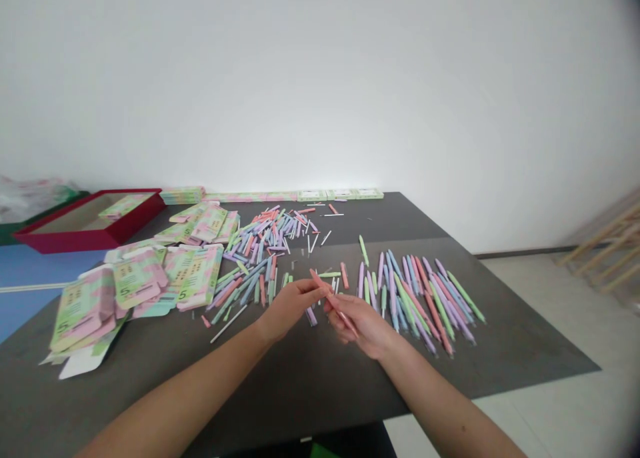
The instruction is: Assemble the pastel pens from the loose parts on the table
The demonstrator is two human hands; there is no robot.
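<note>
My left hand (290, 306) and my right hand (361, 325) meet over the dark grey table (500, 351), both holding a slim pink pen (334, 303) that slants across the gap between them. Just left of my hands lies a loose heap of pastel pen parts (260, 251) in pink, blue, green and lilac. To the right, longer pastel pens (415, 298) lie side by side in a fanned row. A lilac pen piece (311, 316) lies just below my left hand. Printed pastel cardboard boxes (140, 281), flattened, are piled further left.
A red open tray (90, 221) holding a printed card stands beyond the table's far left corner. Stacked flat cards (310, 195) line the back edge. A wooden rack (605, 245) leans at the right, beyond the table's edge, with a white wall behind.
</note>
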